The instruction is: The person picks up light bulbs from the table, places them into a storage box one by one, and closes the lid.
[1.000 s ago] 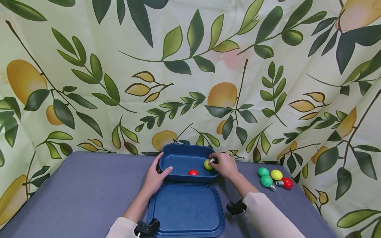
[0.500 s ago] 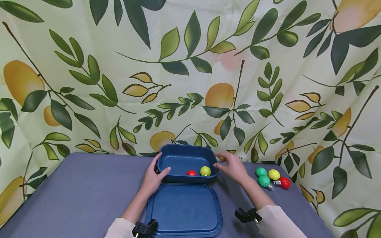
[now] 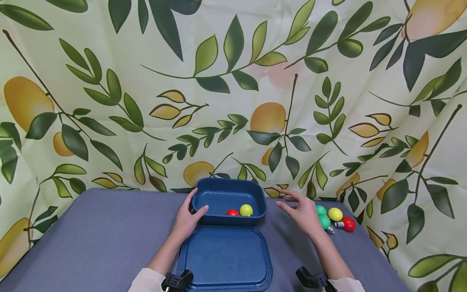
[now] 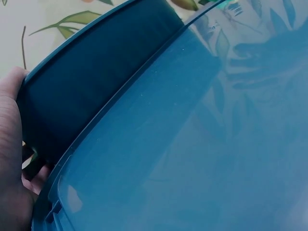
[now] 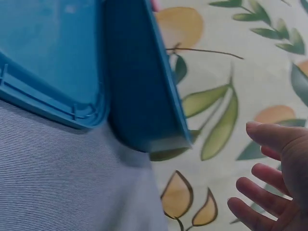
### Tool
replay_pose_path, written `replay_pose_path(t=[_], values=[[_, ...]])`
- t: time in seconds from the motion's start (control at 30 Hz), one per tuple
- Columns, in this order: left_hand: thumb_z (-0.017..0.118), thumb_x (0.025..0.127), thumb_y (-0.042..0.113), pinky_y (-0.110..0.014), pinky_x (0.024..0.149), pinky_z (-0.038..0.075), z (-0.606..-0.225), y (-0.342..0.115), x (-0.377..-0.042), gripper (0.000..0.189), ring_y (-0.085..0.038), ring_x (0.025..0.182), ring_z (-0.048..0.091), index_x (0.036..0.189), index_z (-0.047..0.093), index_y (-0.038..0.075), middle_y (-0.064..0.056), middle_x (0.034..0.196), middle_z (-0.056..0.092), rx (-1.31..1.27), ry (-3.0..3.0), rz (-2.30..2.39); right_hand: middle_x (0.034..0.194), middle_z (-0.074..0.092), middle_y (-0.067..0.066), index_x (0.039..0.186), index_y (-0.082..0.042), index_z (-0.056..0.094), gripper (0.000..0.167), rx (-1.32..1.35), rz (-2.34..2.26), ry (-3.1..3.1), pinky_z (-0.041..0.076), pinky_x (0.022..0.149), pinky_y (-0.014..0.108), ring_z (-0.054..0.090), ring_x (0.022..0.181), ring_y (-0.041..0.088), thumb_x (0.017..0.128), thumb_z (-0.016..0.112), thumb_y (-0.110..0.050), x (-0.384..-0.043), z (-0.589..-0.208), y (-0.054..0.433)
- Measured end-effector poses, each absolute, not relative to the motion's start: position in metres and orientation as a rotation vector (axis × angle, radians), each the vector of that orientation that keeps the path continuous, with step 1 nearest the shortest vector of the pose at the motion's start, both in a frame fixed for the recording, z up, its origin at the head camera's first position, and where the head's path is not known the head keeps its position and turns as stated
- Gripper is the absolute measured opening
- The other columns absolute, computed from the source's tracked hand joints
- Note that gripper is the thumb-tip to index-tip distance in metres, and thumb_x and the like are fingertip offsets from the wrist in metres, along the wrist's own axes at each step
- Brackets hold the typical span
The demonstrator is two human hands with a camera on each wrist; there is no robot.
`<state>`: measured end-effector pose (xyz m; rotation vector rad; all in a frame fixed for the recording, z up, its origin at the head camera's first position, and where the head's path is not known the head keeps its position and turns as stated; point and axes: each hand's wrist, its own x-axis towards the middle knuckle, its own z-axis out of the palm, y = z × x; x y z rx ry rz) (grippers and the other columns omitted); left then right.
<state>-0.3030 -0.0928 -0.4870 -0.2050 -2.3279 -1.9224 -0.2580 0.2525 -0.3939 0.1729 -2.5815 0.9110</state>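
Observation:
A deep blue plastic box stands on the table against the curtain, holding a red bulb and a yellow bulb near its front wall. My left hand grips the box's left end, thumb at the front corner and fingers along the side. In the left wrist view, that hand meets the box's outer wall. To the right of the box, my right hand is in the air with nothing in it, fingers spread and slightly bent. The right wrist view shows its loose fingers apart from the box.
The blue lid lies flat in front of the box. Beyond my right hand sits a cluster of bulbs: green, yellow and red, some with silvery screw bases. A leaf-patterned curtain rises behind the grey table.
My right hand let go of the yellow bulb inside the box and moved right, away from it. The bulb now rests beside the red one. My left hand stays at the box.

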Motion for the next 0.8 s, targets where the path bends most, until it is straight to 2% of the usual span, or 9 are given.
replay_pose_path(t=[0.2,0.5,0.63,0.8], values=[[0.069,0.096,0.026,-0.056,0.120,0.033,-0.488,-0.093,-0.301,0.071,-0.035,0.150,0.036,0.158,0.034,0.023,-0.015,0.165,0.032,-0.193,-2.337,-1.901,0.134,0.066,0.019,0.133,-0.007,0.066,0.047,0.078,0.958,-2.521,0.060,0.085,0.047,0.070,0.110,0.037,0.090,0.078,-0.024,-0.250,-0.395,0.266],[0.069,0.096,0.028,-0.055,0.119,0.034,-0.488,-0.091,-0.301,0.070,-0.034,0.149,0.038,0.157,0.034,0.025,-0.015,0.164,0.034,-0.195,-2.329,-1.909,0.128,0.069,0.017,0.132,-0.009,0.067,0.045,-0.087,0.929,-2.504,0.060,0.087,0.042,0.068,0.109,0.029,0.092,0.076,-0.028,-0.238,-0.407,0.283],[0.069,0.097,0.027,-0.056,0.119,0.034,-0.487,-0.091,-0.300,0.070,-0.035,0.149,0.037,0.158,0.034,0.024,-0.016,0.164,0.033,-0.207,-2.319,-1.918,0.128,0.069,0.019,0.130,-0.005,0.067,0.044,-0.078,0.919,-2.494,0.058,0.091,0.048,0.068,0.113,0.036,0.092,0.075,-0.026,-0.243,-0.419,0.289],[0.069,0.097,0.028,-0.057,0.118,0.035,-0.485,-0.093,-0.299,0.071,-0.037,0.149,0.037,0.158,0.033,0.023,-0.016,0.165,0.032,-0.215,-2.325,-1.901,0.122,0.072,0.019,0.124,-0.004,0.071,0.040,-0.081,0.820,-2.455,0.056,0.092,0.053,0.069,0.108,0.037,0.088,0.079,-0.020,-0.249,-0.435,0.296]])
